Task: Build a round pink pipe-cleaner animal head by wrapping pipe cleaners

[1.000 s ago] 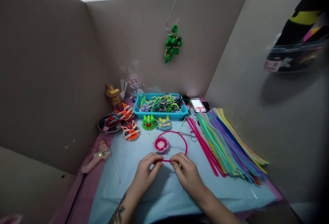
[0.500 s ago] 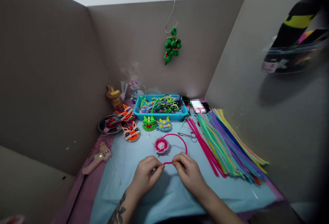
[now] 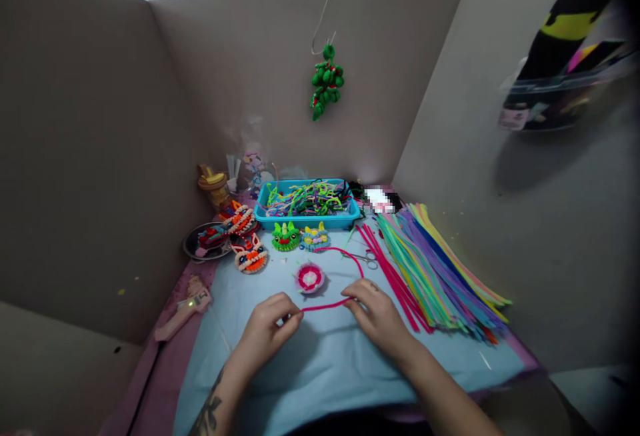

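A single magenta pipe cleaner (image 3: 327, 305) runs between my two hands above the blue cloth. My left hand (image 3: 273, 326) pinches its left end between thumb and fingers. Farther along, my right hand (image 3: 375, 313) grips it, and the free part curves up and back to the left behind that hand. Just beyond my hands lies a round pink, white and lilac pipe-cleaner piece (image 3: 310, 279). Behind it sit a green animal-face piece (image 3: 286, 237) and a blue and yellow one (image 3: 315, 238). Scissors (image 3: 367, 259) lie partly behind the pipe cleaner's curve.
Loose magenta pipe cleaners (image 3: 395, 279) and a large multicoloured bundle (image 3: 445, 276) spread on the right. A blue tray (image 3: 307, 221) of scraps stands at the back. On the left are orange face pieces (image 3: 251, 256), a metal bowl (image 3: 193, 255) and a pink glue gun (image 3: 185, 313). Grey partitions surround the table.
My hands have moved apart, so a longer stretch of the magenta pipe cleaner shows between them. The whole view has shifted slightly.
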{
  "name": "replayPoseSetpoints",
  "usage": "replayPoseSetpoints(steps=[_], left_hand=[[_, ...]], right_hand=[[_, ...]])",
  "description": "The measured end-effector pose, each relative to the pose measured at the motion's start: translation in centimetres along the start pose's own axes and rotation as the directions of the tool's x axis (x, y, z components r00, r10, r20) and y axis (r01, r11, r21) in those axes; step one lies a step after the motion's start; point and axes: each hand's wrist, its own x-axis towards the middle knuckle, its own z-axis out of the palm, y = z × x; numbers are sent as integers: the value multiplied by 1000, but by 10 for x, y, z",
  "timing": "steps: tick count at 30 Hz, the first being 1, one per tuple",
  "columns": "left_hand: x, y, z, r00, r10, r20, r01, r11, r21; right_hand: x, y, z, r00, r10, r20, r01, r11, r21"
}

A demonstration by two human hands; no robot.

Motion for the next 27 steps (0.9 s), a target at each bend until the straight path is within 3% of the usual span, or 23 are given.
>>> replayPoseSetpoints(steps=[5, 11, 16, 20, 23, 25, 27], left_hand=[[-4, -6, -18, 999, -8, 45, 12, 996, -90], [-10, 4, -11, 959, 47, 279, 38, 955, -293], [-10, 1, -10, 961, -38, 274, 100, 971, -216], [-5, -9, -6, 939, -183, 290, 221, 970, -106], [-1, -11, 7, 945, -218, 242, 231, 973, -23], [0, -8, 17, 949, -202, 241, 207, 978, 7], [0, -4, 23, 950, -197, 243, 201, 980, 7]], right_hand=[[-1, 29, -28, 998, -12, -68, 12, 1000, -1], [-1, 35, -47, 995, -93, -46, 90, 994, -56], [1, 34, -53, 985, -170, -6, 166, 971, -173], [-3, 43, -49, 993, -110, 38, 117, 946, -303], [-6, 30, -37, 997, -50, 66, 72, 913, -401], [-8, 12, -22, 986, -69, 149, 117, 933, -341], [-10, -6, -3, 947, -122, 298, 183, 965, -187]])
